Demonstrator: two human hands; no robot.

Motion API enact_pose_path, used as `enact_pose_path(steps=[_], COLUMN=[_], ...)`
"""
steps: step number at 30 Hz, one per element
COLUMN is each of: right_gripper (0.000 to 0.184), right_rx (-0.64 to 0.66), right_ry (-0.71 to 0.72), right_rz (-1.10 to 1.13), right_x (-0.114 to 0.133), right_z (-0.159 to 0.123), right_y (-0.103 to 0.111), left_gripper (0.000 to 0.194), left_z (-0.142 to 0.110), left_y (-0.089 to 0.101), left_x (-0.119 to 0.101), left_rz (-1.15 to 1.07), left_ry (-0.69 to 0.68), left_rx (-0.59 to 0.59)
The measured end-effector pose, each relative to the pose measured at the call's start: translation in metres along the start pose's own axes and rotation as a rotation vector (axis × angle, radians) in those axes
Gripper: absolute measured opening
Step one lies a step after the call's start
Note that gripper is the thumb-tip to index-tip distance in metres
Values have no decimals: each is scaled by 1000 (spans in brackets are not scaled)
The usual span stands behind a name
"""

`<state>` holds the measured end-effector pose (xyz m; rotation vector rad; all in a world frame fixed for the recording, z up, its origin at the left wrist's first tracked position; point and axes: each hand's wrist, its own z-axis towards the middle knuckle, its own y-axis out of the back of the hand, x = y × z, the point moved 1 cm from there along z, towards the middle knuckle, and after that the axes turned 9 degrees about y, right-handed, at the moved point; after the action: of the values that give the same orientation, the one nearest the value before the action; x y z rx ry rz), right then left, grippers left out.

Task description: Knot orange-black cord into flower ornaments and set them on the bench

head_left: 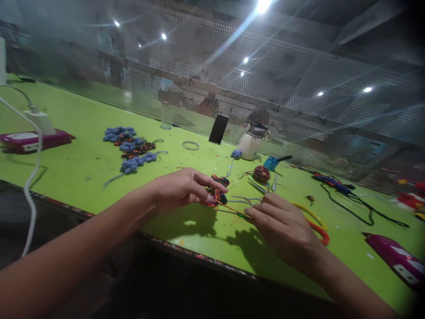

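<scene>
My left hand (pixel 181 189) pinches a small multicoloured crochet flower (pixel 222 198) between thumb and fingers, just above the table. My right hand (pixel 282 219) is closed round a thin crochet hook (pixel 241 215) with some green on it, its tip end pointing at the flower. A strand of orange yarn (pixel 229 207) runs from the flower toward my right fingers. Scissors with yellow and orange handles (pixel 320 230) lie partly hidden behind my right hand. A ball of dark variegated yarn (pixel 261 173) sits beyond them.
Blue and variegated crochet flowers (pixel 131 148) lie at the left. Behind stand a phone (pixel 218 128) and a whitish jar (pixel 249 145). Purple power strips (pixel 43 141) flank the green table (pixel 83 168); a white cable (pixel 31 199) hangs over its edge. Dark cords (pixel 338 186) lie right.
</scene>
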<state>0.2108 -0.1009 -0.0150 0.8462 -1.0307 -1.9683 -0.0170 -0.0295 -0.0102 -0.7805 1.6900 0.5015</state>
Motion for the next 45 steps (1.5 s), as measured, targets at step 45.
enact_pose_path(steps=[45], right_gripper=[12], right_rx=[41], right_ry=[-151], right_rz=[422], right_x=[-19], right_z=[3], right_y=[-15], left_gripper=[43], left_z=[13], left_y=[8], left_x=[16], left_rz=[345], left_ry=[-1], left_rx=[-175])
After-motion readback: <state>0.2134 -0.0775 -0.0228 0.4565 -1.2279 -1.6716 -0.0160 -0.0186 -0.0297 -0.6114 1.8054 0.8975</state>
